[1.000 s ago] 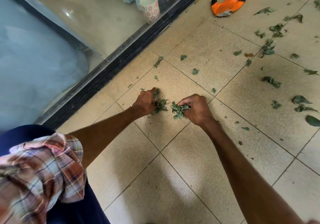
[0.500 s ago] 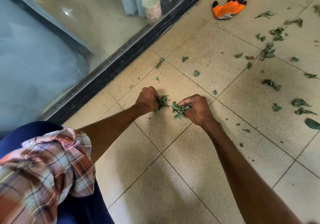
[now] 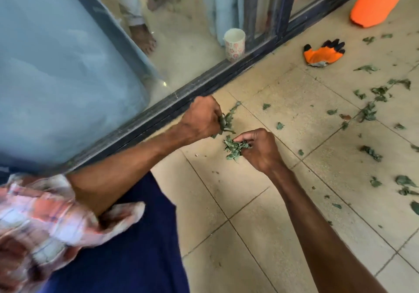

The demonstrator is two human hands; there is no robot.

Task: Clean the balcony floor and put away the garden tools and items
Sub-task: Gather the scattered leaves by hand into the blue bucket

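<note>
My left hand (image 3: 200, 117) grips a small bunch of green leaves (image 3: 225, 124) above the beige tiled floor (image 3: 260, 202), close to the dark door track. My right hand (image 3: 260, 150) holds a second clump of leaves (image 3: 234, 147) just below and to the right of it. The two hands are a short gap apart. Several loose leaves (image 3: 369, 113) lie scattered over the tiles to the right. An orange and black garden glove (image 3: 323, 53) lies on the floor at the upper right.
A dark sliding-door track (image 3: 204, 91) runs diagonally beside my left hand, with glass behind it. A patterned cup (image 3: 234, 43) stands inside the door. An orange object (image 3: 381, 0) stands at the top right. Someone's bare foot (image 3: 142, 38) shows behind the glass.
Both hands have lifted off the tiles with their leaves and drawn toward me. The view has tilted up, bringing the orange object and the foot into sight.
</note>
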